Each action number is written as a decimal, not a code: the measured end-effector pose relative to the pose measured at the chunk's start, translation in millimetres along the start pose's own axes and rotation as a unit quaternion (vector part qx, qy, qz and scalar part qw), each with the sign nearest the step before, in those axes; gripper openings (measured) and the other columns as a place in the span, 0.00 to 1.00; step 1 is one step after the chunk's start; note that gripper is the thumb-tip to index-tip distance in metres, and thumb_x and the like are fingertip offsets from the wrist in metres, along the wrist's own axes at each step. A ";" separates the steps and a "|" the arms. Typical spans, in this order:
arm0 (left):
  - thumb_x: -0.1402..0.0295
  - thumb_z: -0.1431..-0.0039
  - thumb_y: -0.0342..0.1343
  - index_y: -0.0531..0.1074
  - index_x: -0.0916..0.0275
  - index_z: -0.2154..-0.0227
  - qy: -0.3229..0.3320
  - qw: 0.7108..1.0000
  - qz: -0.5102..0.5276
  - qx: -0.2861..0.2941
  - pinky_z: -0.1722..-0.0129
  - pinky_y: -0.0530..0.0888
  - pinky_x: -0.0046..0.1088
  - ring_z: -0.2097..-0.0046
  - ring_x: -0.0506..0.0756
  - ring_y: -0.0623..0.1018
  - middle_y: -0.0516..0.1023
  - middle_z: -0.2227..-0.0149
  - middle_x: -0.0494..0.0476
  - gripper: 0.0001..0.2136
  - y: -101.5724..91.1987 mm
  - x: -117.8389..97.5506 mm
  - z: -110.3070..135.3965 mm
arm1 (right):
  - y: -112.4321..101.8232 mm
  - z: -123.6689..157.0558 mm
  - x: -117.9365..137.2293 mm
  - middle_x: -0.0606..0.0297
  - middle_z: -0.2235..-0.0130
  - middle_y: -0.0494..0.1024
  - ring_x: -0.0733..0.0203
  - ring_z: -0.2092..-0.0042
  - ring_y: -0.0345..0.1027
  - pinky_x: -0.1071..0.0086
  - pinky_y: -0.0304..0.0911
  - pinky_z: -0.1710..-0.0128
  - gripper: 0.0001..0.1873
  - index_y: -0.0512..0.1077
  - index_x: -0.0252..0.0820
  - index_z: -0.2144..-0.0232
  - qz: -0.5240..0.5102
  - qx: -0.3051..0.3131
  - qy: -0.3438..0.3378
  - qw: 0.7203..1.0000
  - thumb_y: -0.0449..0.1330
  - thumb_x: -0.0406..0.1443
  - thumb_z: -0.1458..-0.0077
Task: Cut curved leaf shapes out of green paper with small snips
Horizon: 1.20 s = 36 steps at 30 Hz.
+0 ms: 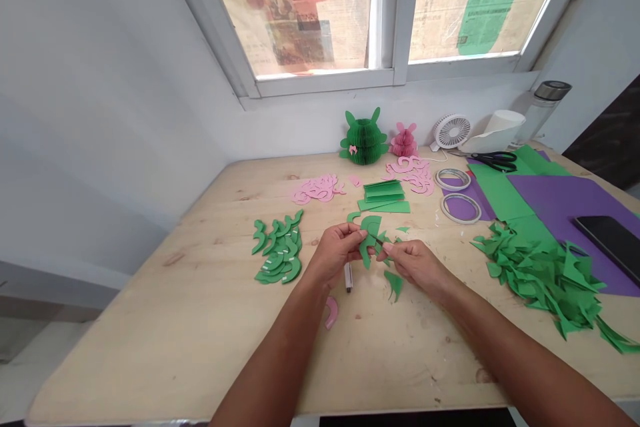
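My left hand (340, 248) is closed on a green paper piece (371, 225) with curved cut edges, held just above the table. From the right, my right hand (411, 260) grips a thin dark cutting tool (378, 239), its tip against the paper; its handle is hidden by my fingers, so its exact kind is unclear. Green offcuts (394, 285) lie under and around my hands. A white pen-like stick with a dark end (349, 278) lies below my left hand, and a pink paper arc (331, 313) is beside my left forearm.
Stacked green curved cutouts (281, 255) lie at left, pink cutouts (316, 189) behind. Folded green strips (383, 191), tape rolls (461, 209) and a green paper figure (364, 141) stand further back. Right: a green scrap heap (545, 280), black-handled scissors (495, 160), a phone (613, 243).
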<state>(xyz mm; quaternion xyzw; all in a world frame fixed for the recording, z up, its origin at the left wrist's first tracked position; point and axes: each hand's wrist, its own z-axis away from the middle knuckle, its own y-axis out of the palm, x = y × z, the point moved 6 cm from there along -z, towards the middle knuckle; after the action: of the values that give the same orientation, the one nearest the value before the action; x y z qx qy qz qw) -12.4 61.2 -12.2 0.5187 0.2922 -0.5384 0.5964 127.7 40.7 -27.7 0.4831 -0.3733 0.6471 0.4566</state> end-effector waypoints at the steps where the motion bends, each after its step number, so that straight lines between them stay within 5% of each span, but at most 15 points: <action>1: 0.63 0.61 0.64 0.65 0.64 0.77 0.000 1.000 0.000 0.001 0.71 0.70 0.28 0.75 0.52 0.76 0.73 0.78 0.50 0.14 0.0 0.1 -0.1 | 0.1 0.0 -0.1 0.78 0.88 0.48 0.73 0.84 0.37 0.72 0.34 0.82 0.24 0.73 0.35 0.74 0.000 0.001 0.002 1.000 0.55 0.51 0.49; 36: 0.63 0.60 0.64 0.66 0.64 0.77 -0.007 1.000 -0.011 0.017 0.74 0.69 0.26 0.75 0.51 0.76 0.75 0.78 0.53 0.13 0.3 1.4 0.4 | 1.4 1.5 1.8 0.79 0.89 0.47 0.73 0.84 0.35 0.73 0.33 0.83 0.26 0.72 0.35 0.75 -0.008 0.002 0.005 1.000 0.54 0.53 0.51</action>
<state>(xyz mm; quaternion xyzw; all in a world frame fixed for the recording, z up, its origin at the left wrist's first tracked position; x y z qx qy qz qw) -11.9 60.3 -13.2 0.5219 0.2842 -0.5534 0.5837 126.6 39.3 -25.6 0.4836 -0.3656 0.6470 0.4624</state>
